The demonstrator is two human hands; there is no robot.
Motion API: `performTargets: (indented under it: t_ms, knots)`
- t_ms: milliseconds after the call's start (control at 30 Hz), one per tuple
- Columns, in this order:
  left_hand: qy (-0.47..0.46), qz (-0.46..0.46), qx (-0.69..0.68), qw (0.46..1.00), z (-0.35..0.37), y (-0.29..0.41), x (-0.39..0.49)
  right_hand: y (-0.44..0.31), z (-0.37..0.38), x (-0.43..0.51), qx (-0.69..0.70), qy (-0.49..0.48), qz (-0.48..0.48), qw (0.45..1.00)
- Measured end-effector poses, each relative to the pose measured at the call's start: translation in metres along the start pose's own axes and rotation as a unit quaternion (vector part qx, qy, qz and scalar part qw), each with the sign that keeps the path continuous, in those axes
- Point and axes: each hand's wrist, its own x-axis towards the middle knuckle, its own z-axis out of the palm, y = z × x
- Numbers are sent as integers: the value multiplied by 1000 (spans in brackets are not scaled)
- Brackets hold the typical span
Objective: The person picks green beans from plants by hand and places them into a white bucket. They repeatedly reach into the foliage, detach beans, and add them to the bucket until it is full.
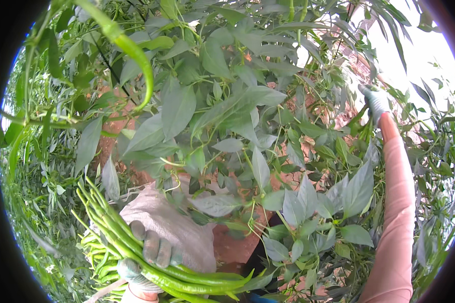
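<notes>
My left hand [151,248], in a glove with dark fingertips, is closed around a bunch of long green chili peppers [182,278]. Their stems point up and left; the curved tips reach right. Behind that hand is a white woven sack [174,223], and more green chili peppers [102,261] are heaped at its left side. At upper right, my right arm is stretched out far. My right hand [376,100], also gloved, is among pepper leaves and stems beside bright ground. Its fingers are too small and partly hidden to tell what they hold.
Dense pepper plants [220,110] fill most of the view. A single curved chili pepper [144,68] hangs close at upper left. A dark thin line [112,70] slants through the leaves there. Reddish soil [231,242] shows between the foliage.
</notes>
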Motion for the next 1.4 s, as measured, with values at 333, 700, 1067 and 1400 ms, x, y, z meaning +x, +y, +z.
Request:
performTargets:
  t_ms: [333,700,1067,1400]
  knots:
    - [33,20,26,999,1,7,10,125,30,38,-72,-19,8,997]
    - [44,18,11,999,-8,7,16,208,38,3,-28,-19,52,998]
    - [36,21,-1,999,-11,-5,21,217,115,62,193,-1,28,981]
    - [28,27,-22,999,-11,-9,19,185,122,66,312,31,16,949]
